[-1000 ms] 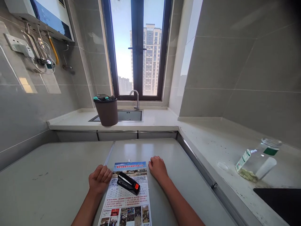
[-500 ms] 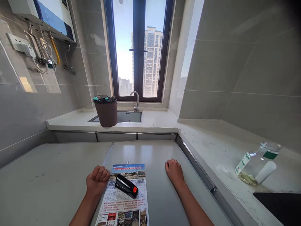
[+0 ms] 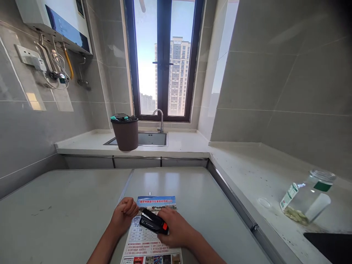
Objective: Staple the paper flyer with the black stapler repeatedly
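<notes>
A black stapler (image 3: 152,221) with a red tab at its near end lies slantwise over a printed flyer (image 3: 137,240). My right hand (image 3: 174,227) has its thumb and fingers around the stapler's near right end. On the flyer's left edge rests my left hand (image 3: 127,211), curled into a fist, with nothing showing in it. The flyer is flat on the pale grey table (image 3: 74,216); my right hand and the stapler cover part of its print.
A brown bin (image 3: 125,135) stands at the front of the sink (image 3: 152,138), with a faucet (image 3: 161,121) behind. On the right counter (image 3: 236,168) are a glass jar (image 3: 308,198) and a black panel (image 3: 330,245). A water heater (image 3: 55,22) hangs upper left.
My right hand has moved left from the bare table and taken hold of the stapler. My left fist is still by the flyer's left edge. The camera view has shifted slightly.
</notes>
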{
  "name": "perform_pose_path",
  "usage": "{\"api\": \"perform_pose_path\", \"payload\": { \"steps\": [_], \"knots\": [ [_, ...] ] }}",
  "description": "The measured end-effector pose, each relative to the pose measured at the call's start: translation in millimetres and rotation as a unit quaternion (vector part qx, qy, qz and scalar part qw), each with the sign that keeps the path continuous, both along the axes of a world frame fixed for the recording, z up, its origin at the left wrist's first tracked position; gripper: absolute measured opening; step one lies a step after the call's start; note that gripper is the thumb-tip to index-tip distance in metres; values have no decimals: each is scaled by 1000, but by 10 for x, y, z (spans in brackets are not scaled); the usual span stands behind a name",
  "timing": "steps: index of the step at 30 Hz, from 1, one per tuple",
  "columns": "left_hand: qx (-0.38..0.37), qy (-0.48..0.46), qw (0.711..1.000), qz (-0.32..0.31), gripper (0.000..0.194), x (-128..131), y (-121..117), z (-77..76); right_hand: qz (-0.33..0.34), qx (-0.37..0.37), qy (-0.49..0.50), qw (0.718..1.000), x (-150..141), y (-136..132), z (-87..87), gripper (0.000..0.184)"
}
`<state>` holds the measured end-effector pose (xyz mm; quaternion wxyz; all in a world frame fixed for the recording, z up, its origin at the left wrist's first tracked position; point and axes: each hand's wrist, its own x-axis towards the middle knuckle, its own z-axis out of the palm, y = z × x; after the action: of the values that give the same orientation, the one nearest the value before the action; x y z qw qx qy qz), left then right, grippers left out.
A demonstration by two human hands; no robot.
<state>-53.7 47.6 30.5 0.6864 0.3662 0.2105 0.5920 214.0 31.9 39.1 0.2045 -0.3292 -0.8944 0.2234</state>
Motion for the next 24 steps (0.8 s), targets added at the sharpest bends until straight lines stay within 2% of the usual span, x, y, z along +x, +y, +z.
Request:
{"api": "perform_pose_path", "payload": {
  "steps": [4,7,10,12,15,17,20,24],
  "knots": [
    [32,137,990,-12,29,166,9,-47,37,-31,-35,998,430,104,143,38],
    [94,290,952,3,23,293,-10,-46,22,-56,-60,996,705,124,244,39],
    [140,389,910,13,18,430,-72,3,12,-56,-75,996,816,125,297,40],
    [198,478,856,15,17,519,-135,57,19,-42,-83,996,812,123,308,36],
    [279,599,751,23,13,621,-221,141,22,-11,-90,996,770,116,304,28],
    [303,643,703,17,13,654,-249,180,18,11,-94,995,751,112,297,27],
    [310,671,674,-1,25,658,-252,200,11,39,-101,994,745,116,288,24],
    [311,682,662,-5,50,644,-233,183,6,72,-98,993,738,135,268,22]
  ]
}}
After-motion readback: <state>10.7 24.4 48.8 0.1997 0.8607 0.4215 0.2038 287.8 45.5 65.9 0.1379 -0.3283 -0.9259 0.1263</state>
